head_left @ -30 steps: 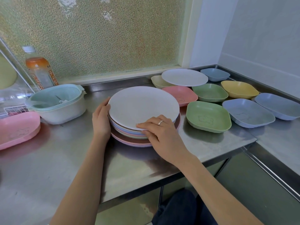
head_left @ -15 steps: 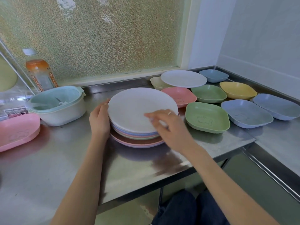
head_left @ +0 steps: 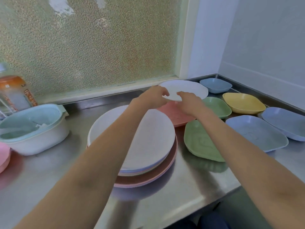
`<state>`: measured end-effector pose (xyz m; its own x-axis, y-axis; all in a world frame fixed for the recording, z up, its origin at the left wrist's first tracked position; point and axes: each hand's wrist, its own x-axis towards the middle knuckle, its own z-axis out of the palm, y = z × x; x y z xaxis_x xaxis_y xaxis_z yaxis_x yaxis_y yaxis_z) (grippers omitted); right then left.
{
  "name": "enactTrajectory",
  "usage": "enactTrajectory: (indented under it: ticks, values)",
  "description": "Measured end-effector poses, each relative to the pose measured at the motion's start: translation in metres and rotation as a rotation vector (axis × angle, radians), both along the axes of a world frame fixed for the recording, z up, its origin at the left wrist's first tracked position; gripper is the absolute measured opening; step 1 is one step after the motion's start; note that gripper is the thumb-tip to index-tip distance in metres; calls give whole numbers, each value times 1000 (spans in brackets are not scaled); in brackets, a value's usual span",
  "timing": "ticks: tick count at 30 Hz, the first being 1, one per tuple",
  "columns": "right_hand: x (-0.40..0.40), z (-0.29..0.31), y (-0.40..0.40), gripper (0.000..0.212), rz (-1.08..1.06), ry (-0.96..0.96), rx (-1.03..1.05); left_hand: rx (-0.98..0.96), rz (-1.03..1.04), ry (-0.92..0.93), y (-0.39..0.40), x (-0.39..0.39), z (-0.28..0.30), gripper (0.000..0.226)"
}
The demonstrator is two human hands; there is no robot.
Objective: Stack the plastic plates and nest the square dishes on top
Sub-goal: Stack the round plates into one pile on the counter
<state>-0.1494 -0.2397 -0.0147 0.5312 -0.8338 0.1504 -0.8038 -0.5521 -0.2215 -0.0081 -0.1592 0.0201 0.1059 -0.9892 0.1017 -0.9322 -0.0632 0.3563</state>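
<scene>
White plate (head_left: 189, 89) at the counter's back, both hands (head_left: 154, 96) (head_left: 188, 100) at its near rim, fingers curled, grip unclear.

Landmark: plate stack (head_left: 148, 146), centre of counter (head_left: 49, 179). Left of it: lidded tub (head_left: 33, 129), bottle (head_left: 14, 95) behind that. Behind-right of stack: single plate (head_left: 189, 90) (resting on a dish, near window sill). Right of stack: square dishes (head_left: 244, 103) side by side, running back into the corner. Both hands (head_left: 155, 96) (head_left: 188, 101) at single plate's near edge.
</scene>
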Motion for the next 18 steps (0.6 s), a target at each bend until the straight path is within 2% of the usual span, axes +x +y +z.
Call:
enactTrajectory:
  ticks: [2, 6, 12, 15, 18]
  values:
    - [3, -6, -13, 43, 20, 41, 45, 64, 24, -68, -23, 4, -11, 49]
    - [-1, -11, -23, 36, 31, 21, -51, 85, 36, -78, -49, 6, -27, 55]
    - [-11, -11, -21, 17, 51, -103, -330, -47, 60, -18, -58, -3, -30, 40]
    - [-16, -3, -12, 17, 46, -214, -455, -181, 104, 287, -47, -5, -18, 41]
    - [-17, 6, 14, 17, 117, -341, -539, -286, 236, 792, -24, 4, -1, 54]
